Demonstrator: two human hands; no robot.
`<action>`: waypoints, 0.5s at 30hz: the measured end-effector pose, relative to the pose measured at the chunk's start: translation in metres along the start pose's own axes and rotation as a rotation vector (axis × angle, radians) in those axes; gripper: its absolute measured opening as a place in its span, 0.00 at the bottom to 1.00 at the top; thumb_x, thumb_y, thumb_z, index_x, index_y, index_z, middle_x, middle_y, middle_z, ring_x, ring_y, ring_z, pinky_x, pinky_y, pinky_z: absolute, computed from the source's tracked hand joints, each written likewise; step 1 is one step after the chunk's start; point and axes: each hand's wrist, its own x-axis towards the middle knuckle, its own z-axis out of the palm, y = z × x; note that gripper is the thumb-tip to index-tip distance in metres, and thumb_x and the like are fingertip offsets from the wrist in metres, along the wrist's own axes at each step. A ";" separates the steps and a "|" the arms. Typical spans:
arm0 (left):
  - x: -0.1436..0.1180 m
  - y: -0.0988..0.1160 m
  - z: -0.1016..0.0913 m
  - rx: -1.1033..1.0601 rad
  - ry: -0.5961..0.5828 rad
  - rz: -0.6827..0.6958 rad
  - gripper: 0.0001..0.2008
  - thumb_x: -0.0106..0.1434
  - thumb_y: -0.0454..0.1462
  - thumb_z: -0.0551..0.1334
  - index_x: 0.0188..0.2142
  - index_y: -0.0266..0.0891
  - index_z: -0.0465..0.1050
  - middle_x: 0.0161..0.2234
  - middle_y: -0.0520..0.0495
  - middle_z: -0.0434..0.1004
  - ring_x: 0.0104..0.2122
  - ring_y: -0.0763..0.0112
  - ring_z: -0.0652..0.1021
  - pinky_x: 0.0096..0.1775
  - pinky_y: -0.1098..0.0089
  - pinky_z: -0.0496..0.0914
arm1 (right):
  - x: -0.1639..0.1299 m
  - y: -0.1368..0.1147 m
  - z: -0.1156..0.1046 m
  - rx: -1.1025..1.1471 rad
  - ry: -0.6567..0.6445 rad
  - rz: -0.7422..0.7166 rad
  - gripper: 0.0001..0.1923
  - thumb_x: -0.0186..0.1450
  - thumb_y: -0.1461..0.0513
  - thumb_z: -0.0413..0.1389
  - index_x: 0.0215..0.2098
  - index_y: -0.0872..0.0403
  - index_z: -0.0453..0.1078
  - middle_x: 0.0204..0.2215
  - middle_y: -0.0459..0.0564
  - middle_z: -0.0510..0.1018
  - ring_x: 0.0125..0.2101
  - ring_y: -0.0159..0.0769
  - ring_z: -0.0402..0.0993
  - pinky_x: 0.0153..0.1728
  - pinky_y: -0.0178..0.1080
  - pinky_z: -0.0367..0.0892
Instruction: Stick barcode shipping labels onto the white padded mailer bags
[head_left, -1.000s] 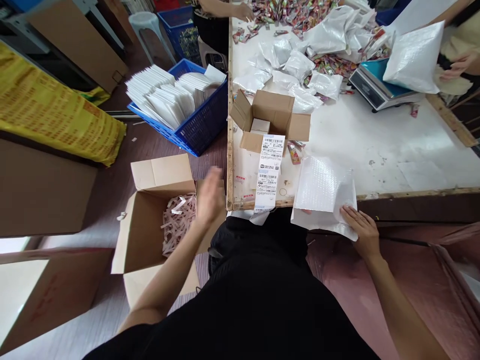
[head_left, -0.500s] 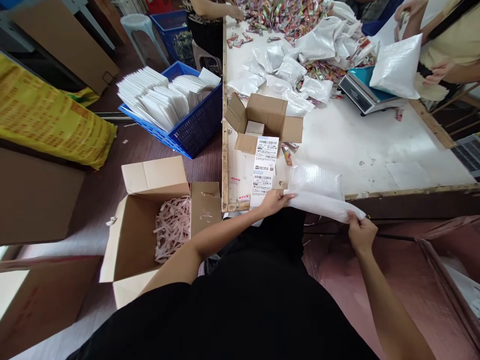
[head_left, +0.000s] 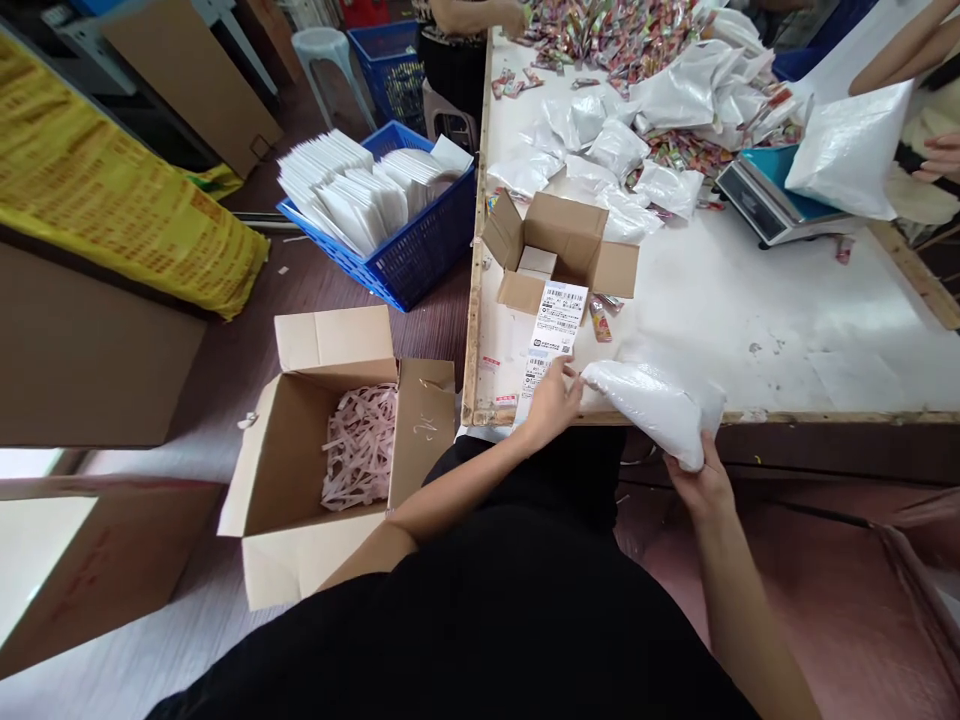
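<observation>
A filled white bubble mailer [head_left: 654, 400] lies tilted over the table's front edge, its near side raised. My right hand [head_left: 703, 485] grips its lower right corner from below, thumb on the near face. My left hand [head_left: 555, 405] is off the mailer, fingers apart, just left of the mailer's end and over a strip of printed shipping labels [head_left: 559, 318]. The strip runs down from an open cardboard box [head_left: 555, 225] that has a small white box [head_left: 537, 263] inside. A small snack packet [head_left: 601, 320] lies beside the strip.
A digital scale [head_left: 772, 205] bears another stuffed white mailer [head_left: 851, 150]; a co-worker's hand is near it. White mailers and a heap of small packets [head_left: 600, 40] cover the back. Left, on the floor, stand a blue basket [head_left: 420, 245] of flat mailers and a carton [head_left: 289, 460] with paper strips.
My left hand has let go of the mailer's edge and moved onto the labels. My right hand has shifted under the mailer's corner and tilted it up. The view has swung left.
</observation>
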 end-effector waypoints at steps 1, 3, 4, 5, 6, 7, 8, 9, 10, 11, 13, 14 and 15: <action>0.001 -0.002 -0.011 0.052 0.126 0.055 0.25 0.62 0.37 0.63 0.58 0.36 0.63 0.52 0.35 0.74 0.47 0.59 0.77 0.51 0.59 0.69 | -0.007 0.005 0.012 0.052 0.033 -0.070 0.29 0.64 0.40 0.53 0.55 0.48 0.69 0.51 0.52 0.78 0.44 0.40 0.76 0.33 0.39 0.74; 0.007 -0.007 -0.034 0.092 0.236 0.030 0.25 0.58 0.40 0.68 0.54 0.34 0.68 0.52 0.33 0.73 0.51 0.54 0.75 0.51 0.57 0.68 | -0.025 0.019 0.038 0.067 0.047 -0.147 0.29 0.68 0.40 0.47 0.57 0.46 0.67 0.50 0.52 0.78 0.45 0.39 0.76 0.33 0.40 0.75; 0.011 -0.011 -0.045 0.072 0.208 -0.026 0.22 0.57 0.41 0.69 0.49 0.33 0.71 0.48 0.34 0.75 0.48 0.53 0.76 0.49 0.58 0.69 | -0.035 0.026 0.051 0.049 0.022 -0.152 0.28 0.69 0.40 0.45 0.56 0.46 0.67 0.48 0.52 0.79 0.43 0.39 0.77 0.33 0.40 0.75; 0.015 -0.013 -0.055 0.028 0.148 -0.081 0.18 0.57 0.42 0.69 0.43 0.33 0.73 0.43 0.37 0.78 0.44 0.54 0.77 0.45 0.60 0.70 | -0.046 0.033 0.063 0.023 -0.022 -0.138 0.28 0.69 0.40 0.45 0.53 0.47 0.69 0.43 0.52 0.80 0.40 0.39 0.78 0.32 0.41 0.75; 0.018 -0.015 -0.064 -0.038 0.084 -0.119 0.15 0.57 0.43 0.69 0.38 0.34 0.74 0.37 0.40 0.78 0.39 0.57 0.77 0.41 0.62 0.71 | -0.057 0.037 0.074 -0.002 -0.072 -0.112 0.26 0.68 0.40 0.47 0.49 0.48 0.70 0.39 0.51 0.81 0.36 0.40 0.78 0.30 0.41 0.75; 0.019 -0.016 -0.072 -0.124 0.037 -0.134 0.14 0.57 0.44 0.69 0.34 0.34 0.75 0.33 0.43 0.78 0.36 0.60 0.77 0.38 0.64 0.70 | -0.069 0.040 0.084 -0.018 -0.117 -0.080 0.24 0.66 0.40 0.51 0.44 0.50 0.72 0.35 0.51 0.81 0.33 0.40 0.78 0.29 0.41 0.74; 0.019 -0.015 -0.079 -0.221 0.021 -0.127 0.15 0.58 0.46 0.69 0.32 0.35 0.75 0.30 0.45 0.78 0.33 0.63 0.77 0.36 0.66 0.70 | -0.081 0.039 0.093 -0.036 -0.163 -0.044 0.23 0.64 0.42 0.55 0.41 0.51 0.72 0.32 0.51 0.80 0.30 0.39 0.78 0.27 0.41 0.74; 0.017 -0.012 -0.084 -0.318 0.028 -0.108 0.16 0.57 0.47 0.69 0.32 0.35 0.76 0.30 0.46 0.78 0.32 0.65 0.77 0.35 0.68 0.69 | -0.091 0.034 0.101 -0.069 -0.217 -0.015 0.21 0.63 0.44 0.58 0.39 0.52 0.73 0.31 0.51 0.80 0.29 0.39 0.77 0.27 0.40 0.73; 0.015 -0.008 -0.087 -0.407 0.040 -0.086 0.17 0.56 0.48 0.70 0.33 0.35 0.76 0.30 0.47 0.78 0.31 0.67 0.76 0.34 0.69 0.69 | -0.100 0.026 0.108 -0.110 -0.272 -0.006 0.20 0.63 0.45 0.60 0.40 0.53 0.73 0.31 0.52 0.80 0.28 0.39 0.77 0.27 0.40 0.73; 0.011 -0.002 -0.089 -0.484 0.048 -0.069 0.18 0.55 0.49 0.71 0.33 0.35 0.77 0.30 0.48 0.79 0.31 0.69 0.76 0.34 0.70 0.69 | -0.107 0.014 0.114 -0.158 -0.321 -0.034 0.20 0.63 0.47 0.61 0.42 0.54 0.72 0.31 0.52 0.81 0.29 0.38 0.77 0.28 0.40 0.73; 0.007 0.011 -0.088 -0.598 0.036 -0.055 0.19 0.53 0.49 0.73 0.34 0.35 0.77 0.31 0.48 0.80 0.30 0.71 0.76 0.34 0.71 0.69 | -0.112 -0.015 0.128 -0.282 -0.385 -0.220 0.24 0.64 0.50 0.62 0.52 0.53 0.68 0.39 0.54 0.81 0.37 0.40 0.79 0.37 0.44 0.75; 0.007 0.018 -0.085 -0.645 0.019 -0.057 0.19 0.53 0.48 0.73 0.34 0.34 0.77 0.31 0.47 0.81 0.30 0.72 0.77 0.34 0.71 0.69 | -0.110 -0.030 0.136 -0.350 -0.397 -0.363 0.28 0.63 0.51 0.62 0.57 0.53 0.65 0.44 0.56 0.80 0.42 0.42 0.78 0.42 0.47 0.75; 0.008 0.024 -0.082 -0.693 0.000 -0.064 0.19 0.53 0.47 0.73 0.35 0.34 0.77 0.32 0.47 0.81 0.30 0.72 0.77 0.34 0.71 0.70 | -0.105 -0.043 0.143 -0.415 -0.403 -0.509 0.30 0.64 0.53 0.62 0.61 0.51 0.62 0.50 0.57 0.78 0.47 0.43 0.77 0.47 0.48 0.73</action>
